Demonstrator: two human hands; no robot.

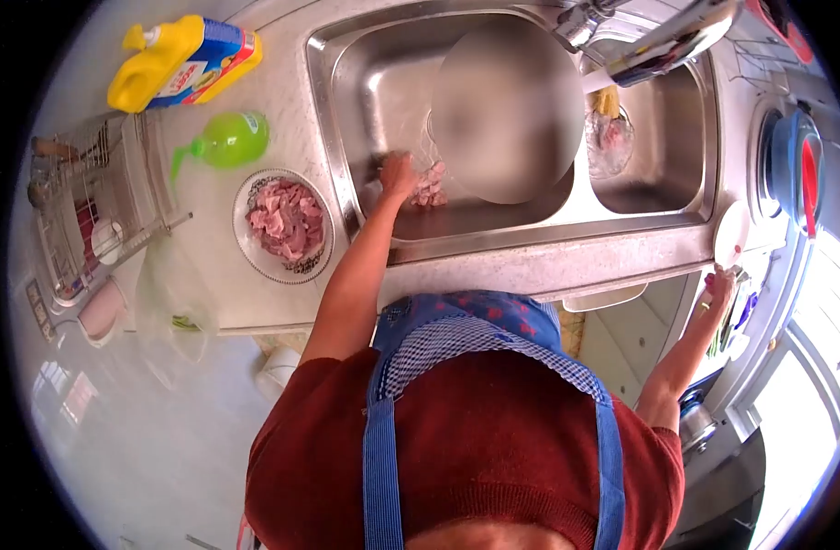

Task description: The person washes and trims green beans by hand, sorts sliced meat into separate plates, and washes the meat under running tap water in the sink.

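Observation:
Inside the large sink basin (360, 119), my left hand (399, 172) reaches down at the near left side. Pieces of raw meat (430, 186) lie right beside it on the basin floor. Its fingers are mostly hidden under the hand, so I cannot tell whether they grip any meat. Far to the right, my right hand (719, 282) pinches the near edge of a white plate (731, 231) at the counter's end. A small red bit shows on that plate. Left of the sink stands a patterned bowl (245, 240) of cut raw meat (287, 225).
A chrome faucet (676, 44) reaches over the smaller basin (658, 188), which holds a wet, clear-looking item (610, 147). A blurred round patch hides part of the large basin. Yellow jug (154, 78), green bottle (232, 140), dish rack (99, 197) and plastic bag (174, 298) stand left.

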